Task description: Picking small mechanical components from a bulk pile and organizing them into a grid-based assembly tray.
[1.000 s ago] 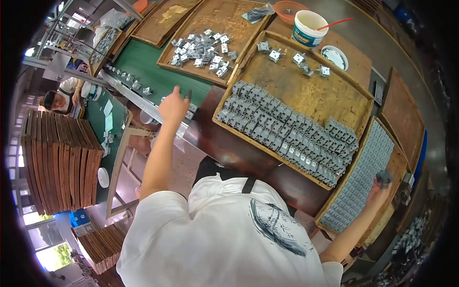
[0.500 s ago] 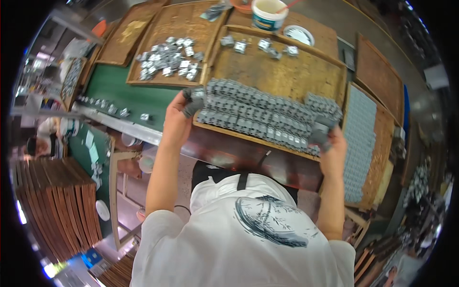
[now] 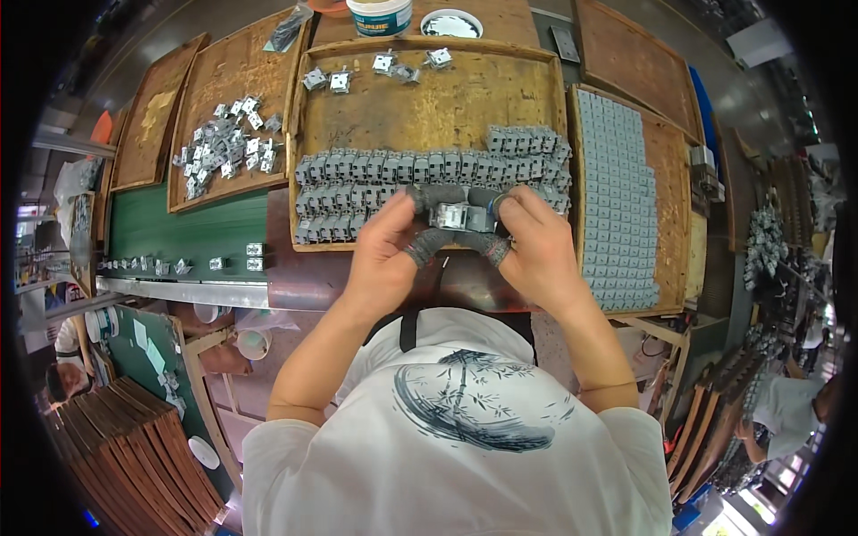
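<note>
Both hands meet over the near edge of the wooden tray. Between them is a small boxy metal part, silver and grey. My left hand grips its left side and my right hand its right side; grey sleeves cover several fingertips. Too little shows to tell whether it is one piece or two. Beneath and behind the hands, tight rows of similar grey metal parts fill the tray's near half, partly hidden by my fingers. A few loose parts lie along its far side.
On the left, another wooden tray holds a loose heap of metal parts. A green conveyor belt carries several parts. To the right, flat grey pieces stand in rows on a tray. A white bucket and a round white dish sit behind.
My hands were apart, left at the tray's left edge and right over the rows at right. They have come together around the metal part. The view has shifted to the right.
</note>
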Motion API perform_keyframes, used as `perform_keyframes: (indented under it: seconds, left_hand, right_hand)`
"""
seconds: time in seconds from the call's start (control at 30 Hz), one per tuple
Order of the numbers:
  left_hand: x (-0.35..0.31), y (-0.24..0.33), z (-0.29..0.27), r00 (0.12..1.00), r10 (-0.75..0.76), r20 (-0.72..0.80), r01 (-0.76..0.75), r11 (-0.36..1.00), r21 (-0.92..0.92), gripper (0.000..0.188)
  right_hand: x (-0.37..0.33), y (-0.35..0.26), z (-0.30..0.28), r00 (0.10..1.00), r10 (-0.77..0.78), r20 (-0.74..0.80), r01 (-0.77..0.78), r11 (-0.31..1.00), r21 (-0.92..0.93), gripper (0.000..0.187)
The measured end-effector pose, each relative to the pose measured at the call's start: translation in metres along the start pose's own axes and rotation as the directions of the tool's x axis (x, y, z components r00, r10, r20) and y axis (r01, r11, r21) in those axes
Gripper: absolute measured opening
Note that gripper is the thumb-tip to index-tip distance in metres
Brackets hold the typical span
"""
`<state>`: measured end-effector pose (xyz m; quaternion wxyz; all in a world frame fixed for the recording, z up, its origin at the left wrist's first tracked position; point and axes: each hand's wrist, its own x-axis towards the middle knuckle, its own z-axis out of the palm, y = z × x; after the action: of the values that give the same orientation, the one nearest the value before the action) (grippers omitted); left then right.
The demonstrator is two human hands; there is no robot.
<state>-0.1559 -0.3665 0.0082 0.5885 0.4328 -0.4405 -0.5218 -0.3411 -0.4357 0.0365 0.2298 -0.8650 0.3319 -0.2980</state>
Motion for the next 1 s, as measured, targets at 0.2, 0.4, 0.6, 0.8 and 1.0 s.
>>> perform_keyframes:
  seconds: [0.2,0.4,0.6,0.8,1.0]
  left_hand:
    - [0.002,-0.013,0.026,0.996,0.074,-0.042,-0.052,0.918,0.393,0.053]
    - [0.013,-0.036,0.032,0.972,0.237,0.001,-0.164,0.67,0.724,0.072]
    - [0.024,-0.047,0.027,0.937,0.313,0.157,-0.339,0.7,0.629,0.061]
    - [0.033,-0.043,0.044,0.891,0.372,0.262,-0.452,0.661,0.599,0.064]
    - [0.092,-0.061,0.035,0.923,0.197,0.331,-0.384,0.537,0.751,0.062]
  right_hand:
    - [-0.009,0.019,0.02,0.988,-0.106,-0.117,0.076,0.97,-0.233,0.027]
    - [-0.019,0.02,0.025,0.988,-0.026,-0.151,-0.004,0.98,-0.199,0.032]
    - [-0.015,0.042,0.003,0.896,0.265,0.356,-0.373,0.885,0.28,0.038]
    - [-0.031,0.057,0.007,0.928,0.274,0.252,-0.361,0.827,0.431,0.033]
    - [-0.036,0.121,-0.027,0.833,0.51,0.214,-0.55,0.804,0.225,0.032]
